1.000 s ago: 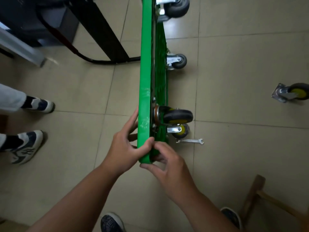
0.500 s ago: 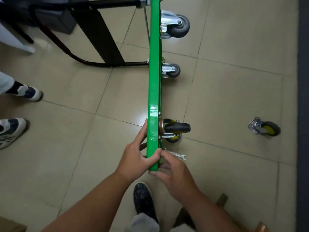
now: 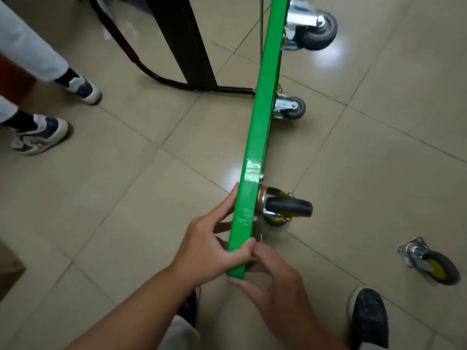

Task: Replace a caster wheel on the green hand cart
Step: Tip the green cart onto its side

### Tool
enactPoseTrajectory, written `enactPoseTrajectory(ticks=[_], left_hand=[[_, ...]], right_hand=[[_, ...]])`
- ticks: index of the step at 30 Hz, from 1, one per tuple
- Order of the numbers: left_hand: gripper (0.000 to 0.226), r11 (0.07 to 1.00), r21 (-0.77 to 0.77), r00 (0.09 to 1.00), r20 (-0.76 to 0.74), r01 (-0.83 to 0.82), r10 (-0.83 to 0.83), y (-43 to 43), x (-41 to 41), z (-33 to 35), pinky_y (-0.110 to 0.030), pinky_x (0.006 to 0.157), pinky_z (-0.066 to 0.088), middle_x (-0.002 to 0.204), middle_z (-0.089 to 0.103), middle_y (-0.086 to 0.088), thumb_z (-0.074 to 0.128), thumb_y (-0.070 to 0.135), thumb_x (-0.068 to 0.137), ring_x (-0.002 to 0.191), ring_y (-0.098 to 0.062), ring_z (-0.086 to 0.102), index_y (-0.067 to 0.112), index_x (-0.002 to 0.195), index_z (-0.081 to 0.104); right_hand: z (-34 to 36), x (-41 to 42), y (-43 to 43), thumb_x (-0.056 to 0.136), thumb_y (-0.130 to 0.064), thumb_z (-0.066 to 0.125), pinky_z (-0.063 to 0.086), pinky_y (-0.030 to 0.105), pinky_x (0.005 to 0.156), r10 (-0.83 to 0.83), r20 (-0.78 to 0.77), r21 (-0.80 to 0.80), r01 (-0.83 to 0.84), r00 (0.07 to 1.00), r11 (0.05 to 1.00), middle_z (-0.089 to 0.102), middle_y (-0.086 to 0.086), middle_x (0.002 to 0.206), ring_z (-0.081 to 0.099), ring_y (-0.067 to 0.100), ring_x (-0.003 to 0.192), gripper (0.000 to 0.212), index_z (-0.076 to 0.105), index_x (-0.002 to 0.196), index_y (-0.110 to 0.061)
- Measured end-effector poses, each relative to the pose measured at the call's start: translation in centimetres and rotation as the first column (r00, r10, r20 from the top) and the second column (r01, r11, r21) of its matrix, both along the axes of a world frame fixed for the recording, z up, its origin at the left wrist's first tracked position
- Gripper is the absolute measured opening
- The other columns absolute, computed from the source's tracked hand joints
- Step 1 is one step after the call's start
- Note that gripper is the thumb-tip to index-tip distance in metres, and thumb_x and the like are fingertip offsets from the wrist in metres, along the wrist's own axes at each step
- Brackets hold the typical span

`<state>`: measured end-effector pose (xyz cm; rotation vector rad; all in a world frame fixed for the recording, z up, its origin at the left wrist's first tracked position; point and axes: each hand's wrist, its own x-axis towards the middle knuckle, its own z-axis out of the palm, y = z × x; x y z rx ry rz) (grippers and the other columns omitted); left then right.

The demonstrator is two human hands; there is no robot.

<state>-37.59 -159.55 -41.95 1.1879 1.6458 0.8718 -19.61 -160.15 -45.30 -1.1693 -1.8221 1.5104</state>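
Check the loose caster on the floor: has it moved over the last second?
No. The loose caster lies on the same floor tile, just beyond the grout line that passes the nearest mounted caster. Only the camera shifted.

The floor under me is pale, glossy tile crossed by dark grout lines. A loose caster lies on its side at the near right, just beyond my black shoe. At the far left stand another person's two sneakers. A black curved bar lies across the far tiles.
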Motion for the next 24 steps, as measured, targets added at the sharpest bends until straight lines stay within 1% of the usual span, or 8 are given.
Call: enactPoseTrajectory(ticks=[2,6,9,11,13,16,20,24], left_hand=[[0.097,0.997,0.014,0.997,0.003,-0.071,0.071,0.6,1.7,0.4,-0.038,0.08,0.066,0.141,0.065,0.019,0.088,0.014,0.078,0.11,-0.012,0.074,0.031,0.16,0.038],[0.093,0.985,0.098,0.989,0.036,-0.145,0.142,2.2,4.4,-0.1,-0.026,0.075,0.064,0.134,0.068,0.021,0.086,0.029,0.071,0.102,-0.011,0.077,0.033,0.154,0.044],[0.088,0.974,0.149,0.984,0.076,-0.173,0.163,3.8,5.7,-1.1,-0.029,0.07,0.064,0.129,0.072,0.017,0.084,0.031,0.069,0.099,-0.015,0.078,0.039,0.149,0.049],[0.085,0.967,0.179,0.982,0.087,-0.183,0.169,4.8,5.9,-1.7,-0.027,0.072,0.063,0.125,0.074,0.015,0.082,0.032,0.069,0.103,-0.014,0.077,0.04,0.148,0.051],[0.083,0.962,0.203,0.982,0.079,-0.184,0.171,5.5,5.7,-2.1,-0.023,0.073,0.062,0.121,0.076,0.015,0.081,0.035,0.068,0.104,-0.011,0.076,0.042,0.146,0.053],[0.083,0.964,0.206,0.985,0.048,-0.169,0.163,5.6,5.5,-2.2,-0.019,0.07,0.06,0.115,0.077,0.017,0.083,0.035,0.065,0.098,-0.006,0.076,0.043,0.142,0.054],[0.086,0.967,0.199,0.988,0.045,-0.156,0.15,5.6,5.3,-2.0,-0.024,0.071,0.062,0.116,0.077,0.013,0.085,0.022,0.071,0.099,-0.011,0.077,0.039,0.148,0.051],[0.091,0.977,0.162,0.99,0.014,-0.138,0.138,5.6,6.1,-1.6,-0.037,0.078,0.065,0.13,0.073,0.005,0.084,0.039,0.069,0.11,-0.015,0.074,0.043,0.153,0.047]], right_hand=[[-0.3,1.8,1.9,0.08,-0.036,0.083,0.06,0.034,0.081,0.093,-0.03,0.082,-0.09,0.995,0.993,0.064,-0.017,0.123,0.07,0.003,0.097,0.052,0.063,0.127,-0.025],[-1.8,4.4,6.4,0.083,-0.047,0.08,0.058,0.033,0.074,0.221,-0.03,0.273,-0.205,0.975,0.94,0.066,-0.013,0.117,0.069,0.008,0.09,0.048,0.069,0.118,-0.017],[-3.7,5.4,8.7,0.082,-0.048,0.081,0.057,0.034,0.079,0.208,-0.058,0.46,-0.159,0.976,0.874,0.069,-0.007,0.118,0.069,0.013,0.098,0.049,0.072,0.118,-0.016],[-4.8,5.3,9.7,0.081,-0.047,0.082,0.055,0.032,0.087,0.175,-0.115,0.559,-0.082,0.978,0.825,0.07,-0.005,0.12,0.067,0.009,0.109,0.052,0.069,0.12,-0.016],[-5.6,5.0,10.5,0.082,-0.047,0.081,0.053,0.031,0.091,0.188,-0.147,0.63,-0.055,0.971,0.775,0.071,-0.003,0.116,0.064,0.006,0.111,0.056,0.064,0.124,-0.015],[-6.2,4.4,10.9,0.084,-0.049,0.078,0.051,0.035,0.088,0.208,-0.155,0.68,-0.049,0.966,0.732,0.07,0.0,0.107,0.064,0.013,0.102,0.052,0.069,0.118,-0.011],[-6.8,4.1,10.2,0.088,-0.048,0.074,0.05,0.035,0.087,0.166,-0.199,0.691,0.018,0.966,0.722,0.066,-0.002,0.106,0.06,0.014,0.1,0.05,0.059,0.123,-0.016],[-7.3,4.3,8.1,0.092,-0.045,0.07,0.049,0.035,0.092,0.05,-0.213,0.651,0.104,0.976,0.752,0.064,-0.005,0.115,0.058,0.012,0.108,0.048,0.061,0.127,-0.014]])
